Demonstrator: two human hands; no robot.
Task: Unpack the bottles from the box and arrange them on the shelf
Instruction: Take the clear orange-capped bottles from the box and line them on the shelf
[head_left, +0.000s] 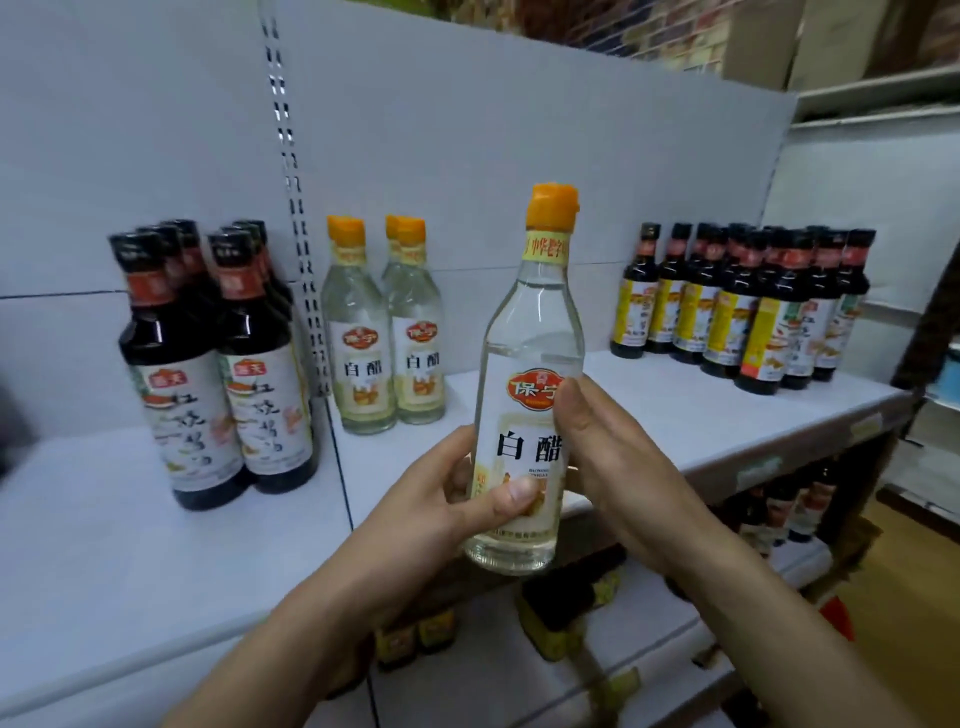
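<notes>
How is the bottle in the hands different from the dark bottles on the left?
The white vinegar bottle is clear with pale liquid; the dark sauce bottles look nearly black. The white vinegar bottle's cap is orange; the dark sauce bottles' caps are black. The left hand and right hand hold the white vinegar bottle up; the dark sauce bottles stand on the shelf. Both are capped and labelled, caps up.
</notes>
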